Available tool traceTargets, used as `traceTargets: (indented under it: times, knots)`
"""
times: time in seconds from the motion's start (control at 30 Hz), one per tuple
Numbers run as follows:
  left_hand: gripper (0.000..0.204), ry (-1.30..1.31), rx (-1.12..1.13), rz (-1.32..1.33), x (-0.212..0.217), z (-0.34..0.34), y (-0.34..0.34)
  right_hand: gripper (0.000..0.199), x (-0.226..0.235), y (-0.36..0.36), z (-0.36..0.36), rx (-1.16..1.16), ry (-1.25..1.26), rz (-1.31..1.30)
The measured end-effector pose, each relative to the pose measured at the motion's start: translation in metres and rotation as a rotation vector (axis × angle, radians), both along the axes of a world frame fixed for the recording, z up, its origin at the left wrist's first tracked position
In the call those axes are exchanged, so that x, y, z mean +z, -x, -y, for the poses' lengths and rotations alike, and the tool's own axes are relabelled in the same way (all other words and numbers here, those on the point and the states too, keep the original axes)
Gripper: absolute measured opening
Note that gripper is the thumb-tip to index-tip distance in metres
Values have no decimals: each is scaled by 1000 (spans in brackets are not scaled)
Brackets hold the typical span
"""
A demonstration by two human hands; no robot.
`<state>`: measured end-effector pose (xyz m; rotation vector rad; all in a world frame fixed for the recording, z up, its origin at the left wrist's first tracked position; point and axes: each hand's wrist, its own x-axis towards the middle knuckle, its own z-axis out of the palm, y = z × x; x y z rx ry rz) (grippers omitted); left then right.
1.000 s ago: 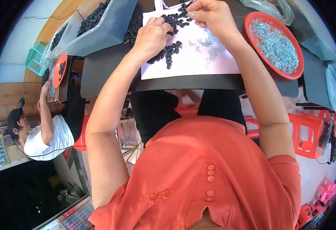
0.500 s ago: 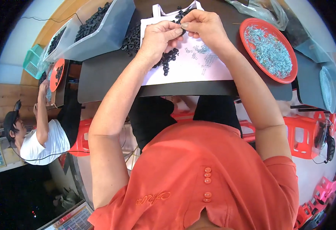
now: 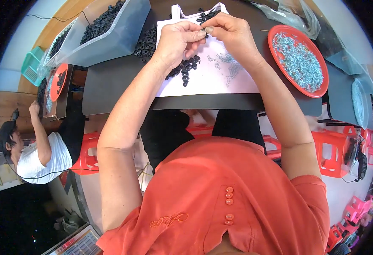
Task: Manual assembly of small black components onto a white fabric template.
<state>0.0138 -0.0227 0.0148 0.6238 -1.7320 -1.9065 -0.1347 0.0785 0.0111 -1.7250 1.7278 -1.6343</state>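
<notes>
Over a white tray [image 3: 203, 85], my left hand [image 3: 178, 40] and my right hand [image 3: 231, 34] meet, both closed in a fingertip pinch. Between them is a small dark piece, mostly covered by the fingers. Small black ring-like parts [image 3: 185, 71] lie on the tray beneath my left hand, and more black parts [image 3: 207, 17] sit at its far side. Tiny pale-blue pieces [image 3: 226, 63] are scattered on the tray near my right wrist. A larger heap of black parts [image 3: 146, 46] rests on the dark table, left of the tray.
To the left stands a translucent bin [image 3: 127, 32] of black parts. A red plate [image 3: 326, 80] heaped with pale-blue pieces is at right, with a clear plastic bag [image 3: 284, 17] behind it. Another person [image 3: 46, 153] sits at the left, by an orange plate [image 3: 54, 91]. Red stools [image 3: 331, 148] stand around.
My hands stay together at nearly the same spot, with the fingers shifted slightly. The whole view has moved a little. The other person's hand at the left has shifted nearer the person's body.
</notes>
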Motion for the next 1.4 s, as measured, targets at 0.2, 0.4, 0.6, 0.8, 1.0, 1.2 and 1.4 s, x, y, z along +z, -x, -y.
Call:
traceTargets:
  times: [0.2,0.4,0.6,0.8,1.0,1.2,1.4]
  knots:
    - [11,-146,28,-183,-13,21,-10,19,-8,-10,7,-12,49,-177]
    - [16,-96,188,-297,-10,38,-20,9,-23,-8,16,-118,103,-596]
    - [15,-112,241,-301,-9,34,-23,12,-22,-20,21,-218,-99,-930]
    - [15,-109,261,-272,-8,27,-20,19,-20,-26,27,-201,-277,-896]
    - [14,-81,271,-259,-9,24,-19,19,-8,-29,33,-173,-390,-946]
    - [14,-64,278,-260,-9,24,-17,12,-8,-30,33,-135,-327,-950]
    - [15,-7,294,-229,-11,22,-16,10,-4,-32,31,-82,-354,-941]
